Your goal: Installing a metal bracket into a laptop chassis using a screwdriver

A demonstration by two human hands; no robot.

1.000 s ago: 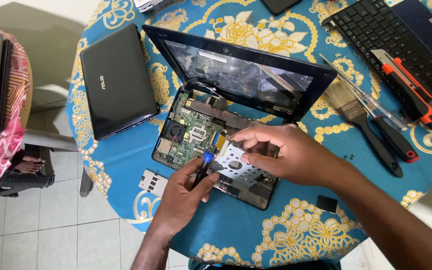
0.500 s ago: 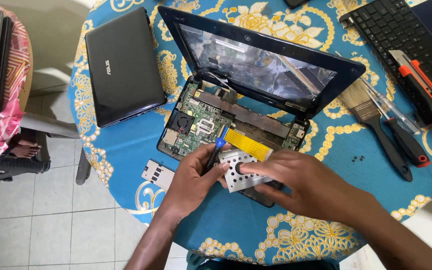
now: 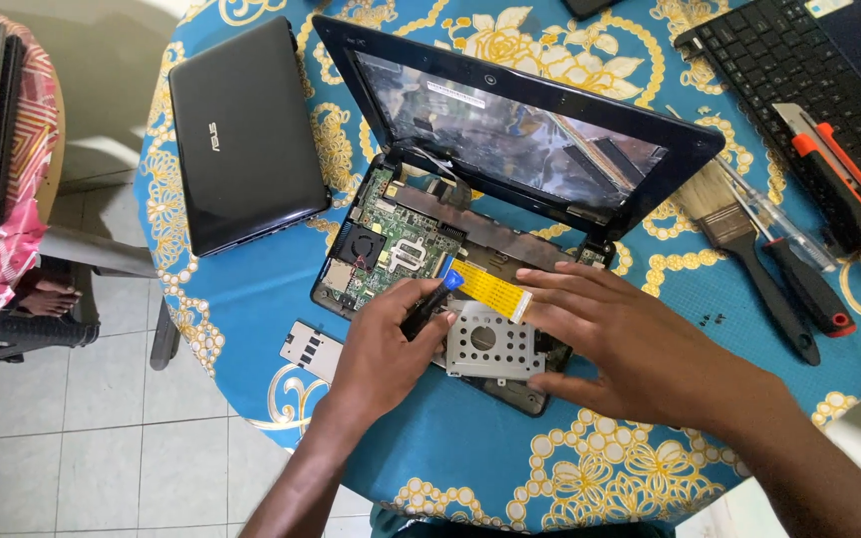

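From the head camera, an opened small laptop [image 3: 470,249] lies on a round table with a blue and yellow patterned cloth [image 3: 281,289], its keyboard cover off so the green circuit board [image 3: 391,244] and a small black fan [image 3: 359,244] show, with the dark glossy screen tilted up behind. On the near right part of the base sits a silver perforated drive bracket [image 3: 492,344], and a flat yellow ribbon cable [image 3: 490,287] lies just above it. The left hand [image 3: 386,354] is curled around a black screwdriver with a blue tip [image 3: 429,304] — fingers closed on the handle, the tip pointing to the bracket's upper left corner. The right hand [image 3: 640,349] lies flat and spread beside the bracket, fingertips at its right edge and on the cable's end, gripping nothing. The laptop's near corner sits close to the table's rim, with bare cloth before it. To the left lies a closed black laptop [image 3: 241,134], well apart; a small grey cover plate [image 3: 313,349] rests near the left wrist. On the right lie a paintbrush [image 3: 739,229], a red-handled screwdriver [image 3: 799,269], an orange utility knife [image 3: 834,189] and a loose black keyboard [image 3: 799,60] — crowding that side.
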